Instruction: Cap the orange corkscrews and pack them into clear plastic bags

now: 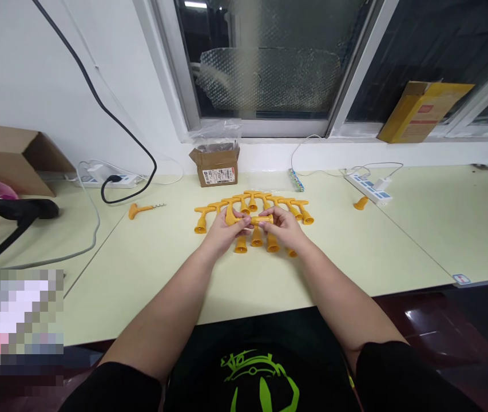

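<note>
Holding one orange handle [257,220] crosswise above the table [398,240], left hand [225,229] pinching its left end, right hand [278,224] closed on its right end, fingers of both clamped on the piece. Hovering just over the middle of a row of like handles [289,205] laid out in an arc near the far edge (more of them standing under the hands, partly covered). Looking light and stiff, probably moulded plastic, smooth enough to twist in a loose grip; best taking by the thick ends of the bar, as now, rather than by the thin middle. Lying well apart to the left, a finished corkscrew [143,209] with its metal worm showing, and a stray orange bit [360,202] to the right beside a power strip [368,187]. Sitting behind the row, a small open box [215,166] with clear plastic sticking out.

Hard telling whether the held piece is one part or two being joined: fingers covering the ends. Not showing what lies inside the box. Blurring out the lower left corner; cutting off the brown carton [3,154] at the left edge.
</note>
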Motion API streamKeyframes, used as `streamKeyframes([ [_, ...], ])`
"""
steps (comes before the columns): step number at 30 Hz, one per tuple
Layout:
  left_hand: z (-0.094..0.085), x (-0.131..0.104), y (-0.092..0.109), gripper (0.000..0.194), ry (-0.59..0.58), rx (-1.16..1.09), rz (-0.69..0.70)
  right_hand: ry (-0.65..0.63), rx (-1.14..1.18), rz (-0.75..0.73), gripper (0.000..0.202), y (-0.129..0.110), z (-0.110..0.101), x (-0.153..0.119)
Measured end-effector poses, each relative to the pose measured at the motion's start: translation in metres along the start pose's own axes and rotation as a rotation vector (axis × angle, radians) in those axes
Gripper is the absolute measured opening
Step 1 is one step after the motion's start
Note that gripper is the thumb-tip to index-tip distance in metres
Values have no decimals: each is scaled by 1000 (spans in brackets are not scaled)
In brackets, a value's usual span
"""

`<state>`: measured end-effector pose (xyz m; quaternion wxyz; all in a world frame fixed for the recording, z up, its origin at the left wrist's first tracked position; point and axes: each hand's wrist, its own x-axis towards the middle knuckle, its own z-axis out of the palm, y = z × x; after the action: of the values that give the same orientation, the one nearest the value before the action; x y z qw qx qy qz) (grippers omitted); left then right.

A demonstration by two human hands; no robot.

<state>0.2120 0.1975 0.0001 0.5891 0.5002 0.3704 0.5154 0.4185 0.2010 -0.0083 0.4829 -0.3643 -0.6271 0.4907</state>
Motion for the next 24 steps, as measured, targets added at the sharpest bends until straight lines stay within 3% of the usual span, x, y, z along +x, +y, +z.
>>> streamKeyframes([
  [4,3,-6,-3,46,-56,228,283,-12,136,242,38,-2,6,0],
  [7,2,-6,-2,42,-118,294,315,-115,159,411,42,-2,4,-2],
  [10,-2,-3,-1,43,-87,292,289,-175,155,324,41,-4,1,-4],
  [14,-7,1,0,46,58,231,242,-54,75,35,47,-4,1,-4],
  [16,-7,2,0,48,52,223,246,-39,95,73,41,-3,2,-3],
  [20,-8,1,-1,49,-47,279,299,-117,217,366,46,-4,2,-3],
  [24,-9,-1,-2,46,-109,285,274,-262,311,348,41,-12,0,-8],
])
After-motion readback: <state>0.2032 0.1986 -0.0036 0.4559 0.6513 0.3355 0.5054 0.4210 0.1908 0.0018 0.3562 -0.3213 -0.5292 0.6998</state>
